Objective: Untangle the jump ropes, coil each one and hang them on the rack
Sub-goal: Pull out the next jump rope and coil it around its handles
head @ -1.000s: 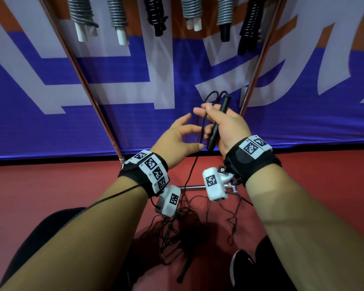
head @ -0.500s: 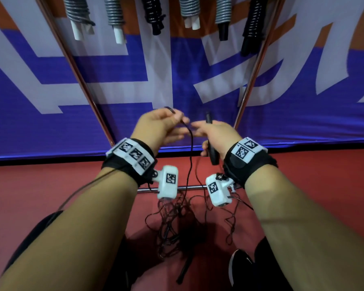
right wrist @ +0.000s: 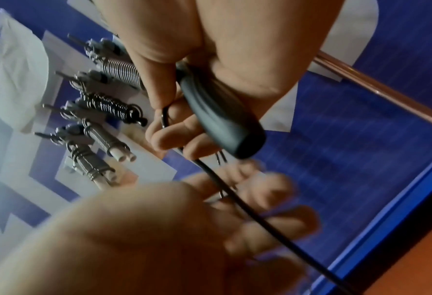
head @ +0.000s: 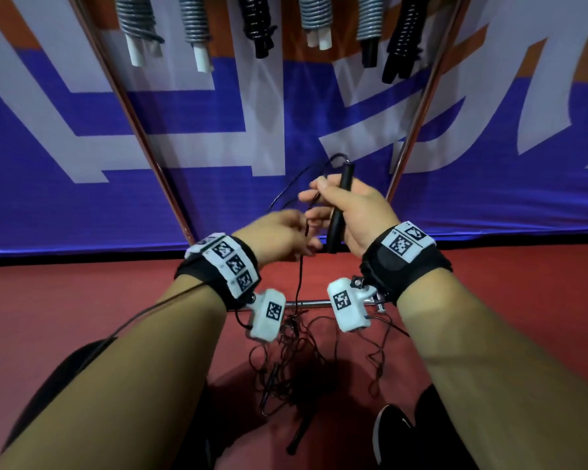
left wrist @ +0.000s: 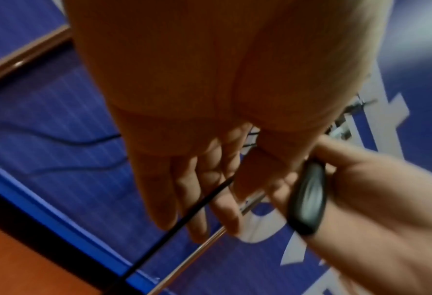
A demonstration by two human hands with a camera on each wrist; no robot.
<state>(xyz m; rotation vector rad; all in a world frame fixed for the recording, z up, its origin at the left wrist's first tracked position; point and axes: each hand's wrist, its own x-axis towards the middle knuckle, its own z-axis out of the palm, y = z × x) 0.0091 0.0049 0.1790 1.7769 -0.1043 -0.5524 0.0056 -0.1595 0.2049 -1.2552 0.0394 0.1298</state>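
My right hand (head: 323, 201) grips the black jump rope handle (head: 336, 218) upright in front of the rack, with a loop of thin black cord (right wrist: 164, 117) caught under its fingers. From there the cord (head: 299, 276) drops to a tangle of black ropes (head: 292, 361) on the red floor. Just below and left, my left hand (head: 296, 239) is blurred. Its fingers (left wrist: 199, 229) are fairly straight and the cord (left wrist: 184, 219) runs across them. The handle (left wrist: 308, 199) also shows in the left wrist view, and closer (right wrist: 222, 117) in the right wrist view.
Several coiled grey and black ropes (head: 194, 25) hang along the top of the rack. Its copper poles (head: 143, 144) slant down to a base bar (head: 306, 303). A blue and white banner (head: 82, 198) stands behind. My black shoe (head: 391, 432) is beside the tangle.
My left hand has let go of the cord loop and dropped lower, fingers loosened. My right hand has lifted the handle higher, with the cord loop now at its fingers.
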